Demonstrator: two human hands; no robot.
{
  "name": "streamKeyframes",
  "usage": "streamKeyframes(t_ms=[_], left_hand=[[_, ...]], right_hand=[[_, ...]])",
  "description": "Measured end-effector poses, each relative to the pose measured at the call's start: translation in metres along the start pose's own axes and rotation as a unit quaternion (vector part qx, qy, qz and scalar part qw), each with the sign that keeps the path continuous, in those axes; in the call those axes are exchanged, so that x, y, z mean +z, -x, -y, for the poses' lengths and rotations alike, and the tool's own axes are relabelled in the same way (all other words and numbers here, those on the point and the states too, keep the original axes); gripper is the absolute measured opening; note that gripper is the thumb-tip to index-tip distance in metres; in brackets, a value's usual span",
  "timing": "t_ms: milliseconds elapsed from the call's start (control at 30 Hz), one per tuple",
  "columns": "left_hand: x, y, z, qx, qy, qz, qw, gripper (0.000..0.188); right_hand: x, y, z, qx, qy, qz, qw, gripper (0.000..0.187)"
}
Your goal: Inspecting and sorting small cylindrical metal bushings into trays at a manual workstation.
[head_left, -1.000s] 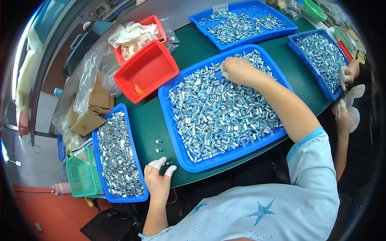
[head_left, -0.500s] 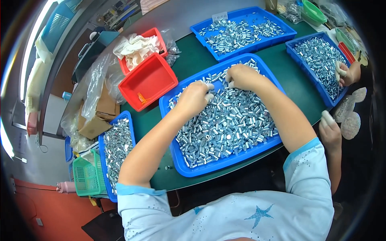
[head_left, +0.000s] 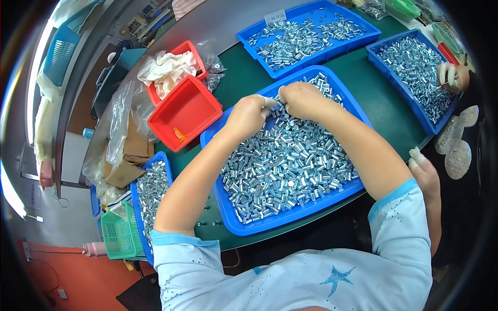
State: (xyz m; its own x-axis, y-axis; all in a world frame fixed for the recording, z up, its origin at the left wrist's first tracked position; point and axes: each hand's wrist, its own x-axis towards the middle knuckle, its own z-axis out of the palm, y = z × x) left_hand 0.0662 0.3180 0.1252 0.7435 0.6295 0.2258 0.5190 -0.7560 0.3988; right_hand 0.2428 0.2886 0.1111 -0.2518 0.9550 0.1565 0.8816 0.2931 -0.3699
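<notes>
My left hand (head_left: 249, 115) and my right hand (head_left: 305, 100) meet over the far side of a large blue tray (head_left: 306, 211). The tray is filled with small silver metal sleeves (head_left: 285, 166), some with a hole visible in the end. White coverings sit on my fingertips. Both hands are closed, thumbs and fingers pinched together almost touching each other. Glints of metal show between them, but which pieces each hand holds is hidden by the fingers. Beneath my hands, a patch of the tray's blue bottom shows among the sleeves.
Further blue trays of metal pieces stand at the back (head_left: 306, 67), right (head_left: 381, 62) and left (head_left: 136, 199). Another person's hand (head_left: 453, 78) reaches into the right one. Red bins (head_left: 185, 113), one with white cloth (head_left: 168, 70), sit back left. Loose sleeves (head_left: 216, 223) lie by the tray.
My hands have drawn closer together, their fingertips now nearly meeting. The view has shifted slightly. At the right tray, the other person's hand has risen from the pieces.
</notes>
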Motion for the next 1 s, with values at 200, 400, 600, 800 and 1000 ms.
streamKeyframes(t_ms=[200, 400, 600, 800, 1000], left_hand=[[0.012, -0.006, -0.031, -0.178, -0.129, 0.057, 0.974, 0.017], [0.021, -0.011, -0.017, -0.128, -0.159, 0.054, 0.977, 0.022], [0.020, -0.008, -0.007, -0.098, -0.127, 0.042, 0.986, 0.018], [0.028, -0.009, -0.013, -0.108, -0.112, 0.004, 0.988, 0.016], [0.017, 0.003, -0.005, -0.140, 0.011, -0.023, 0.990, 0.016]], right_hand=[[-0.011, 0.000, -0.010, 0.021, -0.065, -0.055, 0.996, 0.014], [-0.021, 0.006, -0.018, 0.055, -0.033, -0.008, 0.998, 0.013], [-0.016, 0.000, -0.009, 0.044, 0.010, 0.108, 0.993, 0.016], [0.002, -0.003, 0.000, 0.009, 0.019, 0.045, 0.999, 0.011], [-0.017, 0.004, -0.004, 0.014, -0.021, 0.040, 0.999, 0.015]])
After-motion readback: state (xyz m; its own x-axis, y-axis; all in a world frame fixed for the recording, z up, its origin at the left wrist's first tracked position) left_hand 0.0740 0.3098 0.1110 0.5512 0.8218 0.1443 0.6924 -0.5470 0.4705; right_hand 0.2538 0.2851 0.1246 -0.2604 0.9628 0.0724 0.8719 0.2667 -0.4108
